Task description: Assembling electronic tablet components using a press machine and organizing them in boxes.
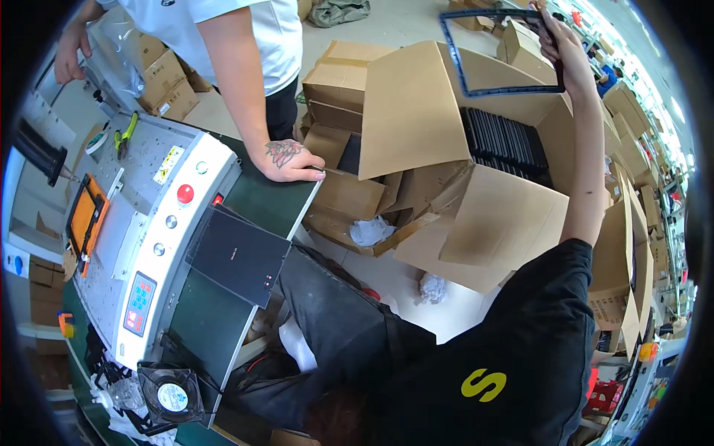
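My right hand [563,50] is raised far out at the upper right, arm stretched. Its fingers are closed on one corner of a thin black rectangular frame [513,92], which hangs in the air over an open cardboard box [414,111]. In that box stand tightly packed rows of thin black pieces [506,141]. My left hand is out of view. On the left, a white machine [152,245] with buttons and a keypad stands on the green tabletop [204,327]. An orange fixture [88,223] holding a black frame sits on its bed. Flat black sheets [242,256] lie at the table's edge.
Another person's hand [290,160] rests on the table's far corner. Green-handled cutters [126,135] lie on the machine bed. A black fan [171,394] stands at the table's near end. More cartons [338,74] crowd behind, and crumpled white plastic [432,288] lies on the floor.
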